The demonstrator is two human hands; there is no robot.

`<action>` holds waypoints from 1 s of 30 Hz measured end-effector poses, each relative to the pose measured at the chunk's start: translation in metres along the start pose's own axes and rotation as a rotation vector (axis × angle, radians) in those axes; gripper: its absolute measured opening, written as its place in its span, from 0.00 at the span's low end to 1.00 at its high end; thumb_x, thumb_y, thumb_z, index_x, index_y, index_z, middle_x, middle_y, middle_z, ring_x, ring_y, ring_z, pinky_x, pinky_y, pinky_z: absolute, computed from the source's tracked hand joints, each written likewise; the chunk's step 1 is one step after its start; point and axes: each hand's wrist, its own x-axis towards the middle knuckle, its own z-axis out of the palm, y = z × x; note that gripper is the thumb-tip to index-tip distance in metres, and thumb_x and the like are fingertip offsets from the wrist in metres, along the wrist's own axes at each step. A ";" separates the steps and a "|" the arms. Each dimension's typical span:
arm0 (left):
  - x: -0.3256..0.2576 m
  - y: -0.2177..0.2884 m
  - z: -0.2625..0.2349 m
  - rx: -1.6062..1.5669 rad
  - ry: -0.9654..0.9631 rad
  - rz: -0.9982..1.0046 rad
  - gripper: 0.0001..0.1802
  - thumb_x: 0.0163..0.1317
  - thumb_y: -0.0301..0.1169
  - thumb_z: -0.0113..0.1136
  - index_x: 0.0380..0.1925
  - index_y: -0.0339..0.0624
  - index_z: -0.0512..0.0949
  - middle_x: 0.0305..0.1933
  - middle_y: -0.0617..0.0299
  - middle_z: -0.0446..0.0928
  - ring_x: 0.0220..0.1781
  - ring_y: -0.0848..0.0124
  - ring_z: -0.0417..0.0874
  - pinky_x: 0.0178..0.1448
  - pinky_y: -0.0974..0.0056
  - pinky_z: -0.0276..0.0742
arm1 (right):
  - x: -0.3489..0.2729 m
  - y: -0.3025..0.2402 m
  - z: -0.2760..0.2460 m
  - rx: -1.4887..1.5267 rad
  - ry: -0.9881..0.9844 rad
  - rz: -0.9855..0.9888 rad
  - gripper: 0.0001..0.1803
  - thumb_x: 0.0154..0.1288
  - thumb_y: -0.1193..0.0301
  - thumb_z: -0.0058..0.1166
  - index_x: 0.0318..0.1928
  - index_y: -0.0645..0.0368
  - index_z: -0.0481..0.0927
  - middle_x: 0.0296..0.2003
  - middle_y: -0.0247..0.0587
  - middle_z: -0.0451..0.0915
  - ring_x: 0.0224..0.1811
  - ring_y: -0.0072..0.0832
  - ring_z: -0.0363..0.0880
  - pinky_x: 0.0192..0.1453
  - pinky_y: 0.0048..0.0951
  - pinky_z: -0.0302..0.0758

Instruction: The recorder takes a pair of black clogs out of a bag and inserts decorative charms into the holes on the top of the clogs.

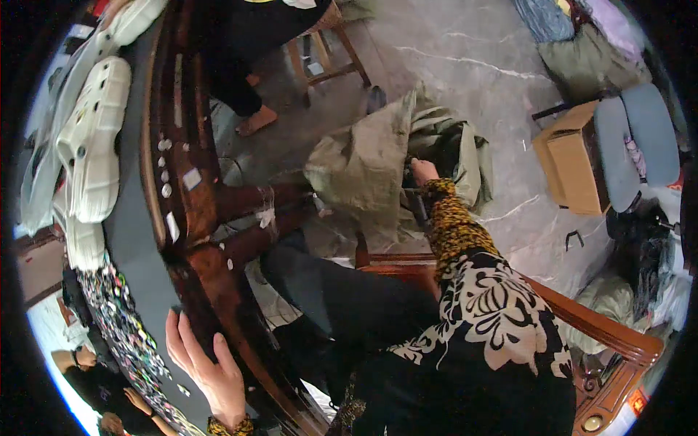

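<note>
My right hand (424,171) reaches down to the mouth of an olive-green woven sack (363,156) standing on the floor. Its fingers are curled against something dark at the opening; what they hold is not clear. The sack gapes on its right side, with its inside in shadow. My left hand (207,370) rests at the edge of the dark-topped table (149,283), fingers stretched and apart, holding nothing. Along the table lies a heap of small multicoloured pieces (127,320), with white clog shoes (94,138) beyond it.
A wooden chair arm (618,338) curves under my right arm. At right are an open cardboard box (571,160) and a grey-blue cushioned seat (618,152). Another person's bare foot (257,120) is near a wooden stool (338,69). One more person (98,389) sits at lower left.
</note>
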 end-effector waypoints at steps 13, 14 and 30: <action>0.031 0.052 -0.016 0.430 -0.078 -0.042 0.30 0.59 0.47 0.57 0.53 0.35 0.66 0.51 0.48 0.70 0.56 0.49 0.71 0.65 0.37 0.53 | -0.010 -0.157 0.204 0.310 -0.489 -0.029 0.24 0.61 0.67 0.50 0.56 0.65 0.67 0.47 0.45 0.76 0.46 0.33 0.73 0.49 0.34 0.69; 0.030 0.048 -0.012 0.365 -0.029 -0.018 0.30 0.60 0.49 0.54 0.52 0.37 0.66 0.51 0.48 0.70 0.56 0.50 0.72 0.65 0.31 0.48 | -0.008 -0.154 0.200 0.307 -0.475 -0.020 0.24 0.61 0.67 0.50 0.56 0.65 0.67 0.47 0.45 0.76 0.46 0.33 0.73 0.49 0.34 0.69; 0.031 0.042 0.001 0.146 -0.034 -0.042 0.33 0.57 0.42 0.61 0.53 0.28 0.62 0.54 0.40 0.63 0.60 0.44 0.63 0.64 0.39 0.56 | 0.055 0.090 0.103 1.055 -0.014 0.782 0.13 0.52 0.75 0.50 0.41 0.55 0.77 0.32 0.47 0.77 0.30 0.48 0.76 0.35 0.42 0.74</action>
